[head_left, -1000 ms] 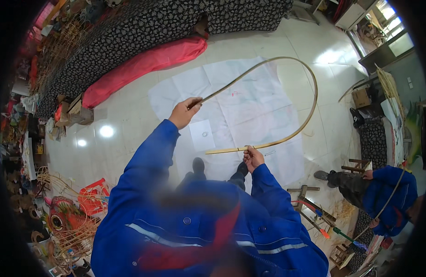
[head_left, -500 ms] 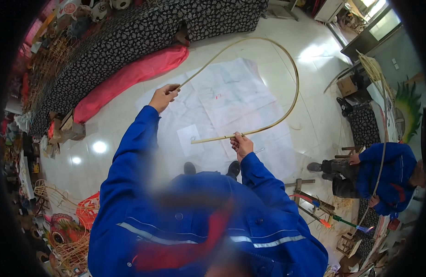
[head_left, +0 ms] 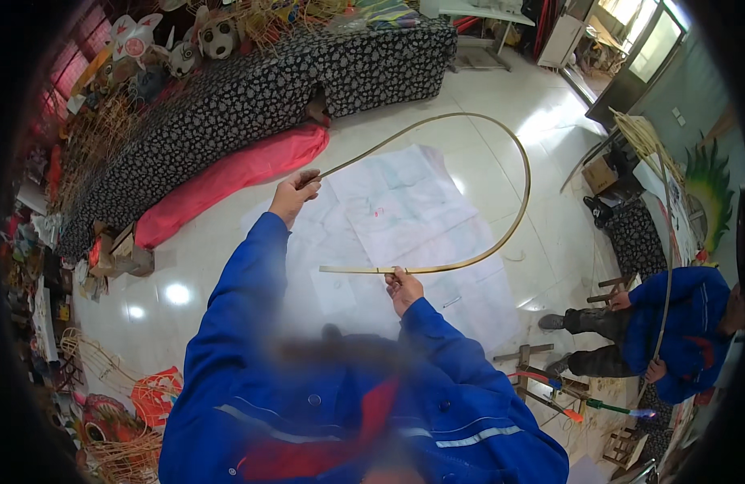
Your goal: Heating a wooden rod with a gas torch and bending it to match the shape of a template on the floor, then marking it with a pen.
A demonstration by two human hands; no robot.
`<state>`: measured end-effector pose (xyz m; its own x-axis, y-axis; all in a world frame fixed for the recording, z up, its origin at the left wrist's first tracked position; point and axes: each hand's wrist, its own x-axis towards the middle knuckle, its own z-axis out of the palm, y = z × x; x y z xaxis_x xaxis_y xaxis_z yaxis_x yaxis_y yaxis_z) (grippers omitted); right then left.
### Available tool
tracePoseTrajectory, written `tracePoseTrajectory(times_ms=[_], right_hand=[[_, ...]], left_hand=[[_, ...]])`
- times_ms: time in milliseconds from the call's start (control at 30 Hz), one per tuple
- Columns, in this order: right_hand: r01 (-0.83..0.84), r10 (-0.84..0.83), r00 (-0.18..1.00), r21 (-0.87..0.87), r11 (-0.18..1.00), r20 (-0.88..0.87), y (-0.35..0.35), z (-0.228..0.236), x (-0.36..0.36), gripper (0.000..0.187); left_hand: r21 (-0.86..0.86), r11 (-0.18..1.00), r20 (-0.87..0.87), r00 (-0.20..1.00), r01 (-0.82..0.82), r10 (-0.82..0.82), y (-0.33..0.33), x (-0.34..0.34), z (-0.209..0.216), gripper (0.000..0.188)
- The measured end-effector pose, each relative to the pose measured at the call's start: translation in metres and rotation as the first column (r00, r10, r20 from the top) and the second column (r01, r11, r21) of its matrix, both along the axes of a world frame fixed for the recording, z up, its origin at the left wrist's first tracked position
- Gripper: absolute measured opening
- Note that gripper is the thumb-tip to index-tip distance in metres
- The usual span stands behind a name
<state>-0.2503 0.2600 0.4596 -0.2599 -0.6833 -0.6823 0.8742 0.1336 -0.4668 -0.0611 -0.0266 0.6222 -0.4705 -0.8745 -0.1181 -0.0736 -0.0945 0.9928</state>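
A long, thin bamboo strip [head_left: 527, 173] is bent into a wide open loop in front of me. My left hand [head_left: 295, 197] pinches it close to one end. Further right and nearer to my body, my right hand [head_left: 403, 290] grips the other arm of the strip, whose free end juts out to the left past my fingers. The two ends stay apart. Below the loop, white paper sheets [head_left: 413, 189] with faint drawn lines and a small red mark lie on the floor.
A long table under black flowered cloth [head_left: 251, 97] runs along the far left, a pink wrapped bundle [head_left: 235, 181] at its foot. On the right, a co-worker [head_left: 671, 323] in blue holds another strip [head_left: 669, 234] near a torch [head_left: 618, 409] with a flame. A wooden stool [head_left: 626, 448] stands nearby.
Both hands have shifted nearer to my body with the bamboo strip, the right one also leftward. The strip's near arm now lies more level, and my view has tilted up slightly.
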Motion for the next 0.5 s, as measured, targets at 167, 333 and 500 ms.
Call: tracePoseTrajectory(times_ms=[167, 333, 500], right_hand=[[0.05, -0.05, 0.999, -0.026, 0.998, 0.005, 0.003, 0.004, -0.006, 0.018], [0.09, -0.091, 0.996, -0.035, 0.995, -0.022, 0.007, 0.004, -0.009, 0.016], [0.083, -0.084, 0.996, -0.072, 0.994, -0.018, 0.01, 0.006, -0.01, 0.018]], left_hand=[[-0.015, 1.0, 0.009, 1.0, 0.011, -0.011, 0.002, -0.011, 0.004, 0.054], [-0.322, 0.946, 0.143, 0.989, 0.022, 0.026, 0.005, -0.022, -0.001, 0.069], [-0.505, 0.86, 0.321, 0.942, 0.081, 0.099, 0.018, -0.035, 0.029, 0.067]])
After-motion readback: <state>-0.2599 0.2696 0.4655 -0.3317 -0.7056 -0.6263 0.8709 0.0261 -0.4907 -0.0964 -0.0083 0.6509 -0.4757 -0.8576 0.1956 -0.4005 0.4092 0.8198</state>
